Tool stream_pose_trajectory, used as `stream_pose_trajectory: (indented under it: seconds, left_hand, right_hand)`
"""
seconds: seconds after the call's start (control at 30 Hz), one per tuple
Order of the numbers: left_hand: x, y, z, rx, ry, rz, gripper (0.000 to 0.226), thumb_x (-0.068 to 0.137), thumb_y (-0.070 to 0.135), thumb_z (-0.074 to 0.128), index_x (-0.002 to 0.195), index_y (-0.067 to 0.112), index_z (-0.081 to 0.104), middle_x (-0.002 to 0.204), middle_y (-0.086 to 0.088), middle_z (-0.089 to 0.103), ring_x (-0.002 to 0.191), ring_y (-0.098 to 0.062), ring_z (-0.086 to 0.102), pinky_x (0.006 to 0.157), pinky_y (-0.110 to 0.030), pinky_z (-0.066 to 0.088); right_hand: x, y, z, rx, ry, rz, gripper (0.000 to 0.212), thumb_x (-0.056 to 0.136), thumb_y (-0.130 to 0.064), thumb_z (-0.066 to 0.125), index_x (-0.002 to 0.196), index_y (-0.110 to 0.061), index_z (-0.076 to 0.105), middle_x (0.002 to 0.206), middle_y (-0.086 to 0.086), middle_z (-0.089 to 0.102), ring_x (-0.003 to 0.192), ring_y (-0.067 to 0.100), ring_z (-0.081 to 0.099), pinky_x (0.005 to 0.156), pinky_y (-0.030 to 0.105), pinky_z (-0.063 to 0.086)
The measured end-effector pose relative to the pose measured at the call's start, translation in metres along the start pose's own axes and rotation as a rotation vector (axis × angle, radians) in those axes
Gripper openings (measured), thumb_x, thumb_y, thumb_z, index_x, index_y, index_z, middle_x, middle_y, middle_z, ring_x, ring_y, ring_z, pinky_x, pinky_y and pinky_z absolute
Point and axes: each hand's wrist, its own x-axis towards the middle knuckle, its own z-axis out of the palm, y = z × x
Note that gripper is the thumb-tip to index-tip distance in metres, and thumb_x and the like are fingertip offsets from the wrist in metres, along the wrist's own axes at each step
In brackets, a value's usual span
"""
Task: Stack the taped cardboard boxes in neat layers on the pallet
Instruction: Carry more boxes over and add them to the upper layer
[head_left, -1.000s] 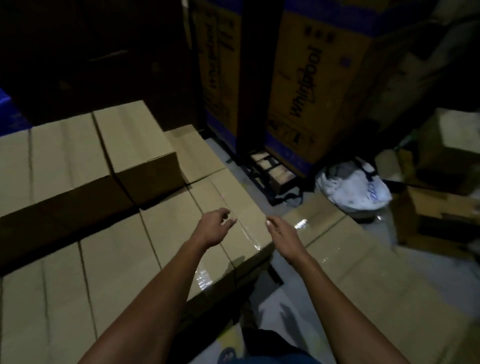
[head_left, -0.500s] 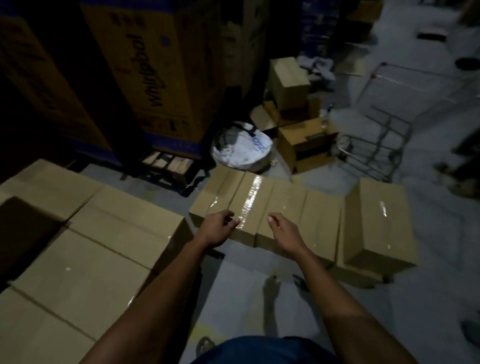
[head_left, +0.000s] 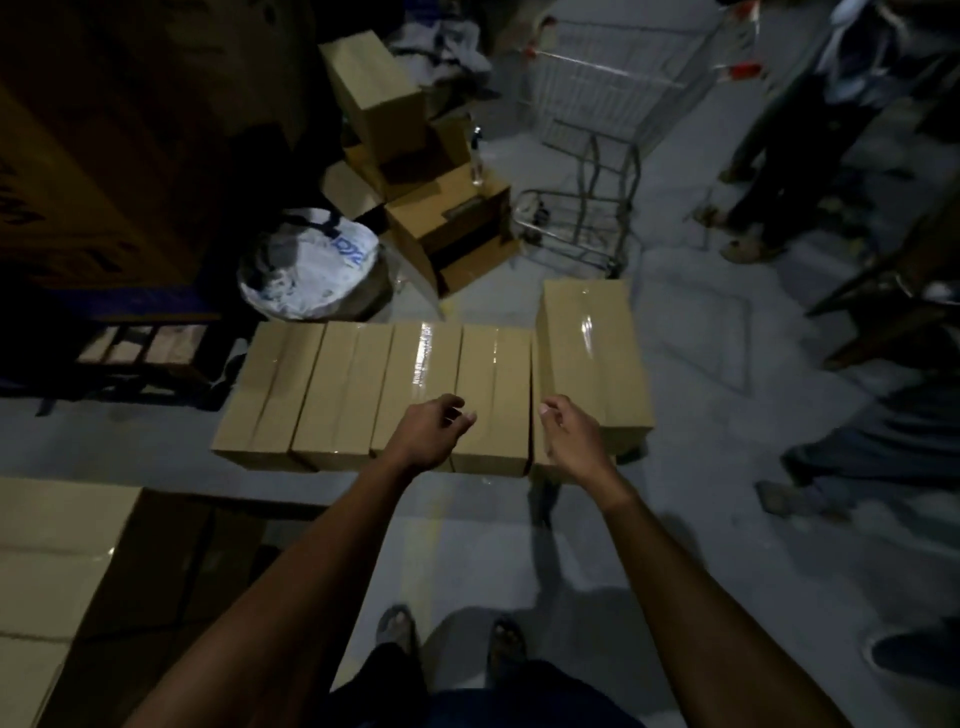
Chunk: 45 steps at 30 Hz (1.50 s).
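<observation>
A row of taped cardboard boxes (head_left: 353, 389) lies side by side on the grey floor in front of me. One more taped box (head_left: 592, 358) sits higher at the row's right end, on top of another. My left hand (head_left: 431, 431) hovers over the near end of the row, fingers loosely curled and holding nothing. My right hand (head_left: 571, 436) hangs over the gap beside the raised box, also loosely curled and empty. The stacked boxes on the pallet (head_left: 57, 561) show at the lower left.
A white bag (head_left: 311, 265) and loose open cartons (head_left: 447, 223) lie beyond the row. A metal trolley (head_left: 597, 156) stands at the back. Other people's legs (head_left: 779, 171) and feet are at the right. Tall dark appliance cartons (head_left: 104, 156) fill the left.
My view has swung right, from the pallet stack to the row of boxes on the floor. Both hands stay empty and now hang over that row.
</observation>
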Motion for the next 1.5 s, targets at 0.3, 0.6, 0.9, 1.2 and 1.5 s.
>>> stream_pose_trajectory:
  seconds: [0.3, 0.6, 0.9, 1.2, 1.5]
  left_hand:
    - [0.117, 0.074, 0.052, 0.021, -0.082, 0.084, 0.05, 0.103, 0.045, 0.06, 0.141, 0.013, 0.059, 0.13, -0.006, 0.07, 0.112, -0.018, 0.067, 0.088, -0.027, 0.049]
    - [0.261, 0.105, 0.103, 0.012, -0.105, 0.135, 0.053, 0.104, 0.046, 0.057, 0.145, 0.012, 0.055, 0.134, -0.009, 0.067, 0.112, -0.02, 0.068, 0.094, -0.033, 0.053]
    - [0.367, 0.095, 0.168, 0.077, -0.064, 0.079, 0.059, 0.105, 0.05, 0.052, 0.15, 0.012, 0.048, 0.143, -0.012, 0.058, 0.126, -0.026, 0.059, 0.103, -0.041, 0.049]
    - [0.454, 0.029, 0.262, 0.079, 0.032, -0.037, 0.063, 0.104, 0.054, 0.048, 0.156, 0.018, 0.041, 0.153, -0.013, 0.045, 0.137, -0.032, 0.048, 0.112, -0.042, 0.039]
    - [0.54, -0.035, 0.365, -0.063, 0.042, -0.095, 0.08, 0.1, 0.057, 0.056, 0.165, 0.041, 0.011, 0.174, -0.004, -0.002, 0.157, -0.037, 0.014, 0.12, -0.055, 0.028]
  right_hand:
    - [0.08, 0.042, -0.082, 0.044, 0.093, 0.032, 0.038, 0.11, -0.036, 0.046, 0.142, -0.019, 0.057, 0.137, 0.004, 0.063, 0.121, 0.017, 0.058, 0.098, 0.026, 0.043]
    - [0.197, 0.096, -0.131, 0.042, 0.178, 0.033, 0.034, 0.107, -0.035, 0.053, 0.135, -0.019, 0.063, 0.128, 0.001, 0.066, 0.115, 0.017, 0.061, 0.097, 0.028, 0.048]
    - [0.323, 0.165, -0.147, -0.043, 0.12, -0.022, 0.037, 0.105, -0.033, 0.057, 0.138, -0.016, 0.061, 0.138, 0.006, 0.061, 0.124, 0.022, 0.059, 0.105, 0.039, 0.049]
    - [0.421, 0.281, -0.119, -0.06, 0.005, -0.126, 0.039, 0.104, -0.042, 0.058, 0.138, -0.024, 0.06, 0.139, -0.003, 0.056, 0.126, 0.019, 0.055, 0.106, 0.038, 0.049]
    - [0.507, 0.41, -0.091, -0.144, -0.017, -0.016, 0.076, 0.091, -0.054, 0.072, 0.153, -0.059, 0.028, 0.17, -0.017, -0.003, 0.156, 0.026, 0.016, 0.12, 0.051, 0.034]
